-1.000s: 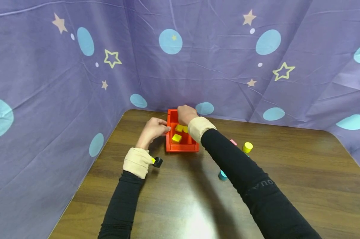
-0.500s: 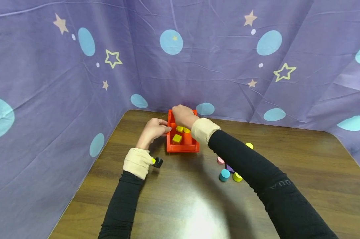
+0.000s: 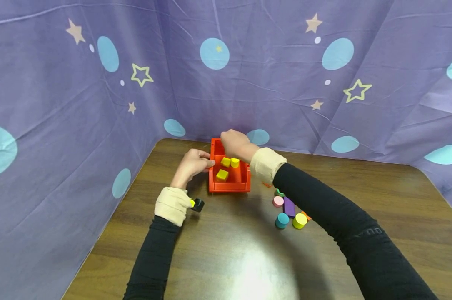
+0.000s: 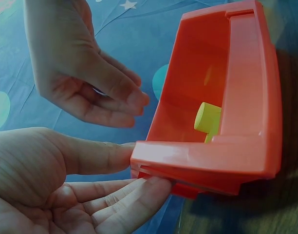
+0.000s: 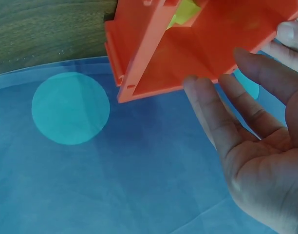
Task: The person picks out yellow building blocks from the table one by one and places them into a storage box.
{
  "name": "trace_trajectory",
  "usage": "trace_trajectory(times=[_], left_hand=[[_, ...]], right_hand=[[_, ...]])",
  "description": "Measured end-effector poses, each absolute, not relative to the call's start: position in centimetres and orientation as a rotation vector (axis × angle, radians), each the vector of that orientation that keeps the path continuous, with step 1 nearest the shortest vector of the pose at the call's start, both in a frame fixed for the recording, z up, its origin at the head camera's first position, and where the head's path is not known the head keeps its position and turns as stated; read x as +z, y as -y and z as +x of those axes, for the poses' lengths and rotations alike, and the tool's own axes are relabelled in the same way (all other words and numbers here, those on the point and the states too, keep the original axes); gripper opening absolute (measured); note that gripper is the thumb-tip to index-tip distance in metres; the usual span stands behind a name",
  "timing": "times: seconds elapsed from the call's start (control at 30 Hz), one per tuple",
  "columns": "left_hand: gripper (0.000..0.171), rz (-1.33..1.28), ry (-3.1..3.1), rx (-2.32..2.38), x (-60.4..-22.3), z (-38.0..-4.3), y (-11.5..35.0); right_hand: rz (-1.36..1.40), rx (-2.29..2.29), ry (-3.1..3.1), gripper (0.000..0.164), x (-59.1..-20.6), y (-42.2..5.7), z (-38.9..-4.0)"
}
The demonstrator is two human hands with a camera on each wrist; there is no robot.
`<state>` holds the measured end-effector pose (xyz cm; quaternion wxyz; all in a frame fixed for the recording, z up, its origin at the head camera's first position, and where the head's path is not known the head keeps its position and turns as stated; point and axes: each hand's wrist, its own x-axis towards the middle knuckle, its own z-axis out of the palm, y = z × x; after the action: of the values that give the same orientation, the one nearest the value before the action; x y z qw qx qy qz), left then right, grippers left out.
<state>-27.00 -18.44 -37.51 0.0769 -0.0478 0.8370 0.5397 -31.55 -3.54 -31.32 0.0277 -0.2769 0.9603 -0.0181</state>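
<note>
A red plastic bin [image 3: 230,187] stands at the back of the wooden table, holding two yellow blocks [image 3: 222,175] and a yellow cylinder [image 3: 235,163]. My left hand [image 3: 193,163] pinches the bin's left wall; in the left wrist view the thumb lies on the rim of the bin [image 4: 202,156] with fingers underneath. Over the bin's far end is my right hand [image 3: 236,145]. The right wrist view shows that hand [image 5: 261,141] with loosely extended fingers right at the rim and nothing held. Its fingers are hidden in the head view.
Right of the bin lie a purple block [image 3: 288,207], a blue cylinder [image 3: 282,220], a yellow cylinder [image 3: 299,221], a pink cylinder [image 3: 278,201] and a small orange piece [image 3: 266,184]. A patterned purple curtain [image 3: 278,83] borders the table behind and left.
My right hand shifts left over the bin, then back right, while its forearm swings right and uncovers the loose pieces. The left hand keeps its grip on the bin.
</note>
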Motion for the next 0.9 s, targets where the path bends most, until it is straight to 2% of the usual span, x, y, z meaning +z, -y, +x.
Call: trace_trajectory(times=[0.17,0.47,0.53,0.7,0.9], left_hand=[[0.036,-0.152,-2.480,1.645,-37.5,-27.0,18.4],[0.037,-0.158,-2.494,1.629,-37.4,-27.0,18.3],[0.038,-0.160,-2.495,1.622,-37.4,-27.0,18.3],[0.039,-0.160,-2.474,1.626,-37.4,-27.1,18.3],[0.039,-0.149,-2.469,1.624,-37.4,-27.1,18.3]], right_hand=[[-0.904,-0.118,-2.957,0.014,-30.7,2.7,-31.5],[-1.002,-0.271,-2.941,0.036,-29.4,1.0,-31.1],[-0.997,-0.281,-2.934,0.034,-29.0,0.6,-30.8],[-0.964,-0.296,-2.929,0.008,-28.0,-0.5,-29.9],[-1.012,-0.270,-2.945,0.012,-27.2,-1.9,-29.2]])
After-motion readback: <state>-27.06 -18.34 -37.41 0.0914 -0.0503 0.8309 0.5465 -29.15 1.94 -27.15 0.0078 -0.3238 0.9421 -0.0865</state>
